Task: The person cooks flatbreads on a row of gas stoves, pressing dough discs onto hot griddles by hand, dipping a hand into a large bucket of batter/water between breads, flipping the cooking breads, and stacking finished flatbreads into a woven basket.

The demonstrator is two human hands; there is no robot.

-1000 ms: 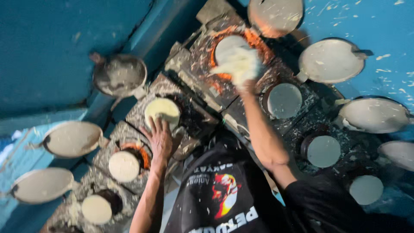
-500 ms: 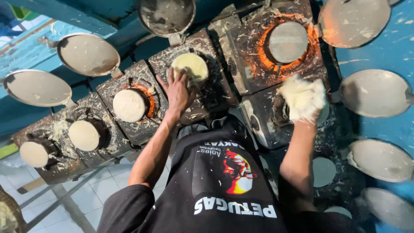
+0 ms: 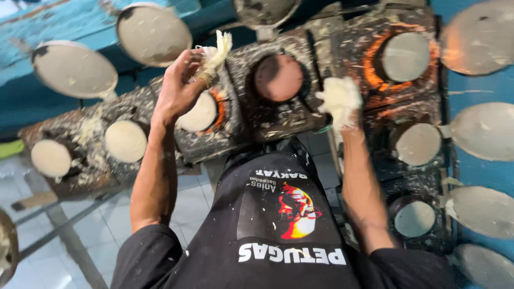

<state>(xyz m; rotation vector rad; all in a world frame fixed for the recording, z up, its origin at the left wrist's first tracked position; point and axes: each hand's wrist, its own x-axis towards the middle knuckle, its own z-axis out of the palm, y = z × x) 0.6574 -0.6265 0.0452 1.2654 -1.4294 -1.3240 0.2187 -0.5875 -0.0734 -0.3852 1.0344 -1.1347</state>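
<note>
My left hand (image 3: 176, 91) is raised over the stove and pinches a thin, folded, pale cooked cake (image 3: 215, 52) with a browned edge. Just right of it sits a small round pan (image 3: 278, 77), reddish-brown with nothing in it. My right hand (image 3: 340, 99) hovers at that burner's right edge, smeared white and closed around a ragged white lump of batter (image 3: 337, 92). Below the left hand a pan of pale batter (image 3: 201, 113) sits on a glowing burner.
A crusted black stove block (image 3: 251, 126) carries several more batter-filled pans (image 3: 407, 56) (image 3: 126, 140) (image 3: 415, 218). Round metal lids with handles (image 3: 152, 35) (image 3: 75, 69) (image 3: 484, 131) lie around on blue surfaces. A tiled floor (image 3: 182, 208) shows below.
My left hand has lifted off the centre pan holding the cooked cake, leaving that pan bare. My right hand has moved left from the right-hand burner.
</note>
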